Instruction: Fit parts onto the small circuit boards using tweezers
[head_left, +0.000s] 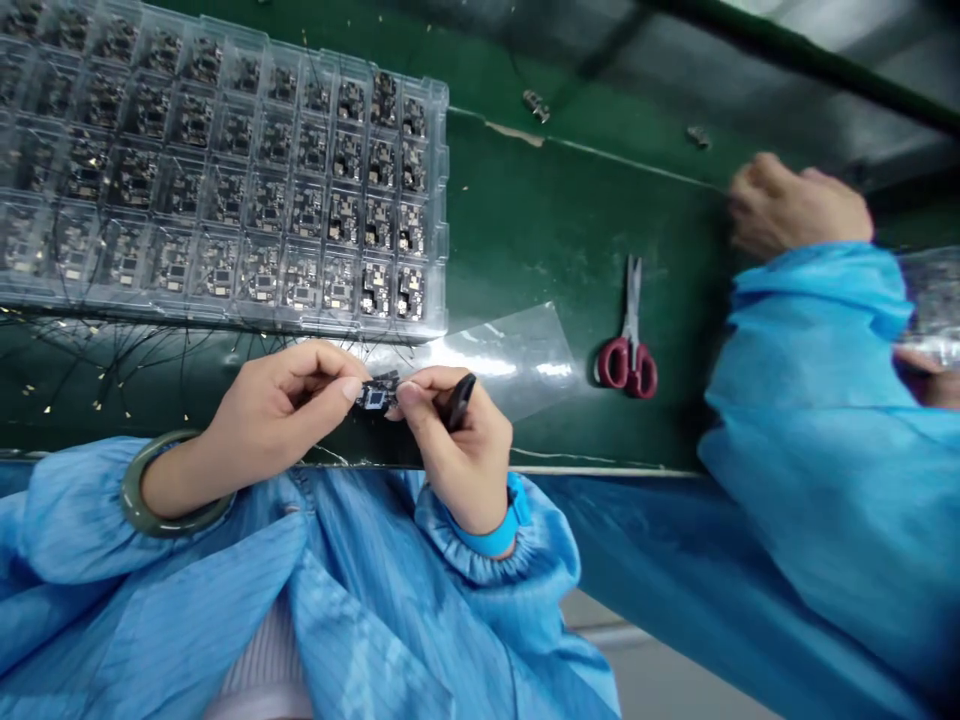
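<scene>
Green surface (570,230) is carrying a clear tray (442,215) of circuit boards. We're pinching a small circuit board (377,395) btwn left grip (281,405) & right grip (450,440), near edge; right is also clenching a black tool (459,400). Red scissors (628,345) are lying nearby.

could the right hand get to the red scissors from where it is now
Probably yes. The scissors lie flat on the green table, just right of the right hand, with only a clear plastic sheet between. But that hand already holds a black tool and pinches a small circuit board.
</scene>
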